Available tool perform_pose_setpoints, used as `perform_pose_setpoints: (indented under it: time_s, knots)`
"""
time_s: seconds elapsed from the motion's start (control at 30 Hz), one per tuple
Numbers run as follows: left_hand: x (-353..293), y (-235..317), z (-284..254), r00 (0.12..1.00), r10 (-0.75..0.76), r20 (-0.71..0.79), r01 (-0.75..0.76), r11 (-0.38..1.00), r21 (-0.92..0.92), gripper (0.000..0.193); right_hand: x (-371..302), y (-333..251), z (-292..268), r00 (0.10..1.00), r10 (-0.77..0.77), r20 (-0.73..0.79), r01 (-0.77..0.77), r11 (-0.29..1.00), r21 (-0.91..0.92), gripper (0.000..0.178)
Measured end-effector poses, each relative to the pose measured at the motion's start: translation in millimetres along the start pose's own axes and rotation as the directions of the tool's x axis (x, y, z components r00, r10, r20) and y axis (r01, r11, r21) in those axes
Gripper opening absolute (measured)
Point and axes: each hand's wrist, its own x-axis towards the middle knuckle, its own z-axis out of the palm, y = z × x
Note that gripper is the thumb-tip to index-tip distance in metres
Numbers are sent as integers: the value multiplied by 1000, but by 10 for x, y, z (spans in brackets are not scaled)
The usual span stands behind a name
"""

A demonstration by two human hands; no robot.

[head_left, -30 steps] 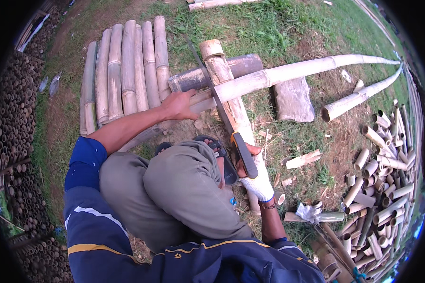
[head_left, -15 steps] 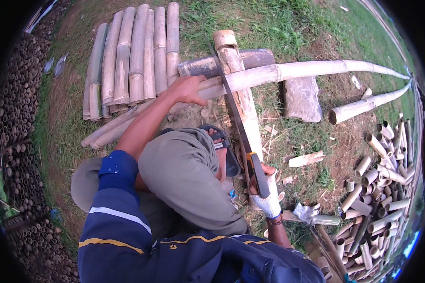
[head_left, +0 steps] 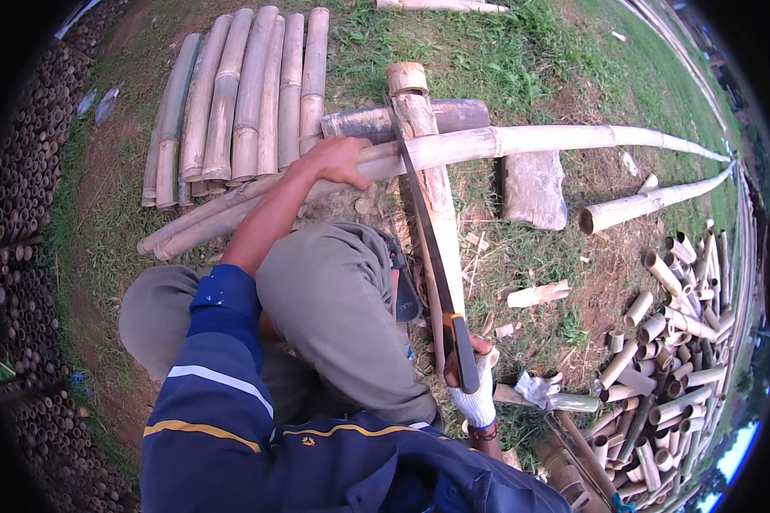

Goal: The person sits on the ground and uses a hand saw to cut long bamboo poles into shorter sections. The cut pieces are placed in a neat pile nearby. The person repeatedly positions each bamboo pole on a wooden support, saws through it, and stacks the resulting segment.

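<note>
My left hand (head_left: 338, 161) is wrapped round a long pale bamboo pole (head_left: 556, 138), with a second thinner length (head_left: 210, 221) lying alongside it to the left. In my right hand (head_left: 477, 385), which wears a white knit glove, is the black and orange handle of a handsaw (head_left: 425, 209). Its long blade lies across the pole, just right of my left hand, touching it. Under the pole runs a thick bamboo support (head_left: 441, 201), notched near its far end. A dark bamboo piece (head_left: 462, 115) lies crosswise beneath that support. My right fingers are partly hidden behind the handle.
Several cut bamboo lengths (head_left: 252, 103) lie side by side at the far left. A flat stone block (head_left: 535, 190) sits right of the support. Another pole (head_left: 650, 202) lies beyond it. Short offcuts (head_left: 684, 342) are heaped at the right, and stacked bamboo (head_left: 34, 214) lines the left edge.
My right hand has drawn the saw back toward me, so its tip is nearer the pole. My left hand keeps its place on the pole. The whole view has shifted slightly.
</note>
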Motion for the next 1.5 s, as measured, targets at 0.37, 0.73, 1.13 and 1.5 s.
perform_pose_setpoints:
  time_s: [0.37, 0.73, 1.13, 1.5]
  knots:
    - [63, -46, 15, 1000, 10, -27, -10, 1000, 25, 94, 2302, -674, 1250, 728, -554, 404, 569, 160, -806, 57]
    - [32, -65, 99, 1000, -17, -3, 17, 1000, 26, 102, 347, 141, 82, 881, -472, 38, 317, 527, -789, 53]
    - [-141, 57, 188, 678, 198, -708, -29, 970, 242, 119, 1937, -399, 752, 802, -517, 298, 551, 450, -703, 60]
    - [3, 299, 414, 950, -134, -281, 170, 979, 108, 68, 1534, -298, 892, 810, -534, 240, 460, 326, -826, 69]
